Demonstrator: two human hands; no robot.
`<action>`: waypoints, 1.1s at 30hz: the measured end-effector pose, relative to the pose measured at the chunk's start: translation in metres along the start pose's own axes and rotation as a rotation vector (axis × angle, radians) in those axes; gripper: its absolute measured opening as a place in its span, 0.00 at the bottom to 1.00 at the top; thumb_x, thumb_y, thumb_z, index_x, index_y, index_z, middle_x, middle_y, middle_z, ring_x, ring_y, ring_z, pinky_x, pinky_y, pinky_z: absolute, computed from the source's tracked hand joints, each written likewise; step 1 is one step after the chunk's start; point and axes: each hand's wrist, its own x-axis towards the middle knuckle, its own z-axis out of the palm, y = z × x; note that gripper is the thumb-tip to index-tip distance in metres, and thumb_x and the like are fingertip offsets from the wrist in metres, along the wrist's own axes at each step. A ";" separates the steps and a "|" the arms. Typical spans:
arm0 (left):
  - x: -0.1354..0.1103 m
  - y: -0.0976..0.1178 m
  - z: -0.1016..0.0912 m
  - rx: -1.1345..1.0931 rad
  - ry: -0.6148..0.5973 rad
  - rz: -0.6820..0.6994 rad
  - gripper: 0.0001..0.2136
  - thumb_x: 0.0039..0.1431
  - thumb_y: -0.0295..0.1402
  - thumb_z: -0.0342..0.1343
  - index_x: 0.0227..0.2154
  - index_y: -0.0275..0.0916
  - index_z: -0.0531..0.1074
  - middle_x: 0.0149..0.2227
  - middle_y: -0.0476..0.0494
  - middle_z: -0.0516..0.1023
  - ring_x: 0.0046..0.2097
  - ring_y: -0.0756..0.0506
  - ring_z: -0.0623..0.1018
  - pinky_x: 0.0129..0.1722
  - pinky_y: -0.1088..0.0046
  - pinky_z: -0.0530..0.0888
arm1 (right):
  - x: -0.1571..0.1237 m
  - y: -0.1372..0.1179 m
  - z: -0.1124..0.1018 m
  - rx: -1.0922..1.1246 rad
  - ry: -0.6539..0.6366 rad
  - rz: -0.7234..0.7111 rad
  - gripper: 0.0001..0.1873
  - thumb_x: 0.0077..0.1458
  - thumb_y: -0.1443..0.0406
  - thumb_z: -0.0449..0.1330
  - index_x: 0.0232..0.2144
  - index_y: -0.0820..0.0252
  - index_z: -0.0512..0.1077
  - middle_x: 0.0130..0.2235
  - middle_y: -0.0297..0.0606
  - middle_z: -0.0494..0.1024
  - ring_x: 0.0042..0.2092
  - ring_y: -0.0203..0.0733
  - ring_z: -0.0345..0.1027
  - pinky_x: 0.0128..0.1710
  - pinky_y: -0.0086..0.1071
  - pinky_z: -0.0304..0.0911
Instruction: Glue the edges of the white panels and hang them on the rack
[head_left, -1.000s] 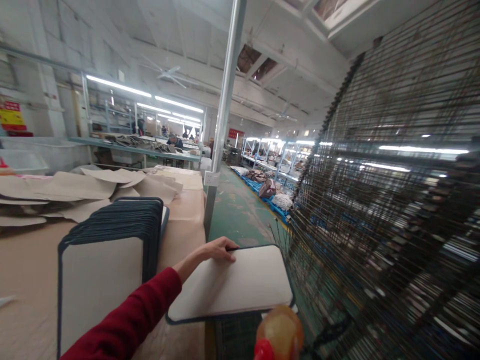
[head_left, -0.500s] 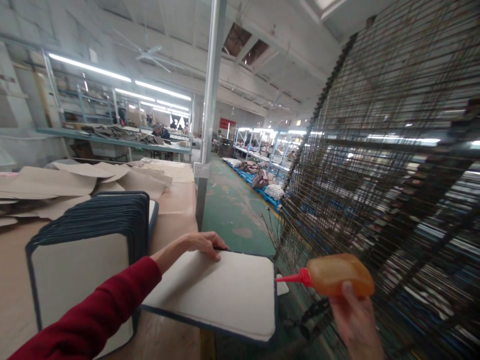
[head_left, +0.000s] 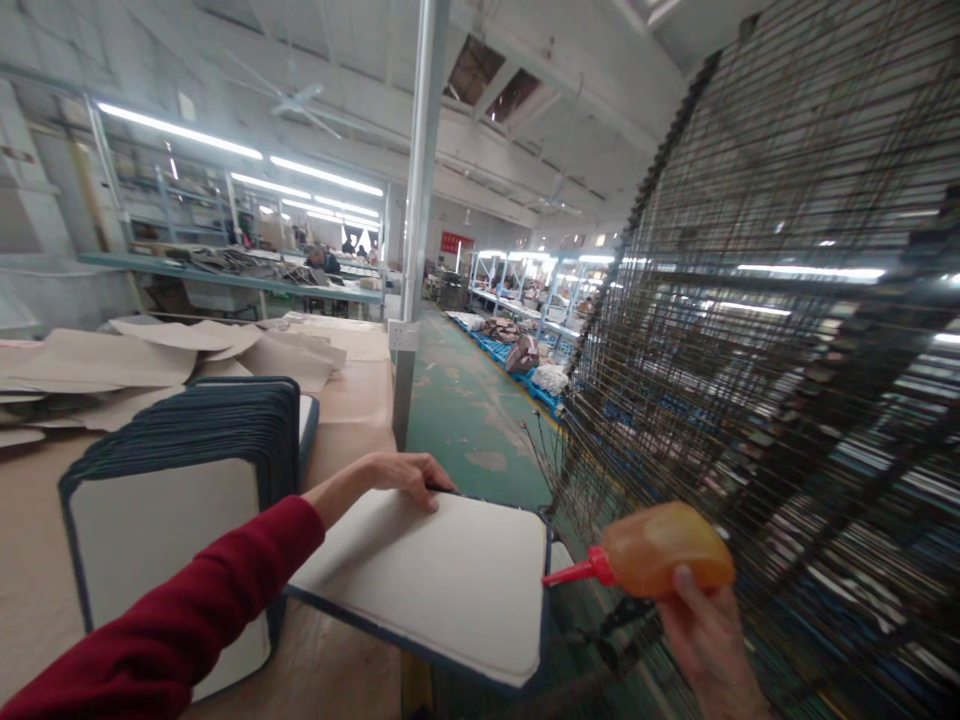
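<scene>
My left hand [head_left: 409, 473] in a red sleeve grips the far edge of a white panel with dark blue trim [head_left: 442, 580], which juts past the table's right edge. My right hand [head_left: 705, 630] squeezes an orange glue bottle [head_left: 664, 560] on its side. The bottle's red nozzle [head_left: 566, 575] touches the panel's right edge. A tall stack of the same trimmed panels [head_left: 187, 470] lies to the left on the table.
Brown paper covers the table [head_left: 352, 420], with loose paper sheets [head_left: 150, 355] at the back. A tall wire drying rack [head_left: 765, 380] fills the right. A steel post [head_left: 416, 230] stands beyond the table, beside a green floor aisle [head_left: 472, 420]. People work at distant benches.
The glue bottle rose from the bottom edge into view in my right hand, and its nozzle came leftward onto the panel's right edge. My left hand kept hold of the panel.
</scene>
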 end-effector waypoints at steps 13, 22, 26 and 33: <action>-0.003 -0.005 0.000 -0.096 -0.012 -0.015 0.22 0.42 0.37 0.63 0.43 0.38 0.76 0.34 0.48 0.80 0.34 0.44 0.76 0.34 0.75 0.71 | -0.011 -0.002 -0.002 -0.066 -0.051 -0.025 0.44 0.23 0.55 0.73 0.48 0.55 0.68 0.31 0.40 0.78 0.28 0.44 0.71 0.40 0.45 0.67; -0.007 -0.014 0.000 -0.174 0.006 -0.010 0.20 0.42 0.34 0.63 0.43 0.38 0.76 0.35 0.47 0.80 0.35 0.45 0.76 0.35 0.75 0.71 | -0.022 -0.009 0.004 -0.063 0.025 0.031 0.51 0.16 0.55 0.74 0.49 0.54 0.67 0.33 0.42 0.78 0.27 0.42 0.70 0.29 0.36 0.67; -0.008 -0.017 0.001 -0.203 0.017 -0.020 0.20 0.43 0.34 0.62 0.42 0.38 0.76 0.34 0.48 0.80 0.32 0.46 0.76 0.31 0.76 0.70 | -0.020 0.000 -0.003 -0.035 0.045 0.013 0.45 0.19 0.58 0.74 0.46 0.54 0.68 0.32 0.39 0.78 0.27 0.41 0.70 0.29 0.34 0.68; -0.009 -0.027 0.003 -0.268 0.072 0.012 0.20 0.41 0.33 0.63 0.42 0.39 0.76 0.38 0.48 0.80 0.32 0.47 0.77 0.32 0.76 0.71 | -0.023 0.011 -0.018 -0.034 0.055 -0.052 0.36 0.27 0.60 0.72 0.44 0.53 0.69 0.30 0.32 0.78 0.29 0.37 0.71 0.32 0.29 0.68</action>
